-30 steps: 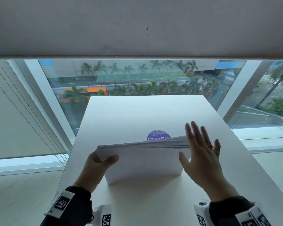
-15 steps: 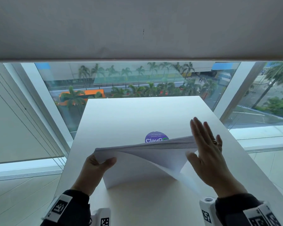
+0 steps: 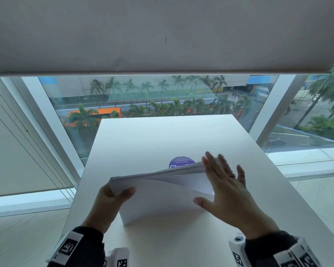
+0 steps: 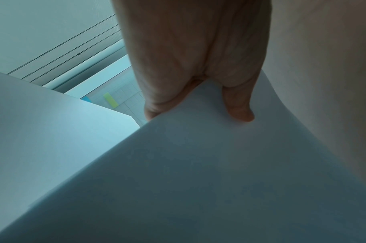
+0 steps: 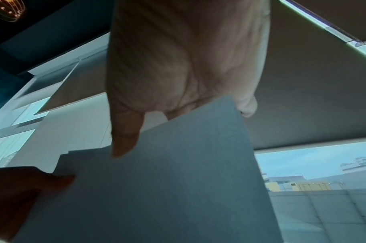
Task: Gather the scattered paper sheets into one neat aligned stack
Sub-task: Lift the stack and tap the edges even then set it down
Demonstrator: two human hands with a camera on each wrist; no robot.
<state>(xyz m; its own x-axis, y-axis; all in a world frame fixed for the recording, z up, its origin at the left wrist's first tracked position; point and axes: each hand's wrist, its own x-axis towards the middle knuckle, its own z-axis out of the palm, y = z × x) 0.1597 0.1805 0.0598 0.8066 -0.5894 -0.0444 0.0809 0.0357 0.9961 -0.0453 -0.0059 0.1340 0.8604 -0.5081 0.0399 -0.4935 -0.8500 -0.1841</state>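
Note:
A stack of white paper sheets (image 3: 158,199) stands on its long edge on the white table (image 3: 162,137), leaning back. My left hand (image 3: 112,199) grips its left end, thumb in front and fingers hidden behind. My right hand (image 3: 228,189) lies flat with straight, spread fingers against the stack's right end, thumb on the front sheet. The front sheet has peeled away from the rest at the top right. The left wrist view shows my left hand (image 4: 198,65) clamping the paper (image 4: 198,164). In the right wrist view the sheet (image 5: 167,180) runs between the thumb and fingers of my right hand (image 5: 177,65).
A round purple sticker (image 3: 181,162) lies on the table just behind the stack. The narrow table butts against a window (image 3: 162,101). Its left and right edges drop to the floor. A roller blind (image 3: 162,35) hangs above.
The front sheet has come away from the stack at its top right corner. My right hand has shifted down and left, and its thumb now lies on that sheet. My left hand keeps its grip.

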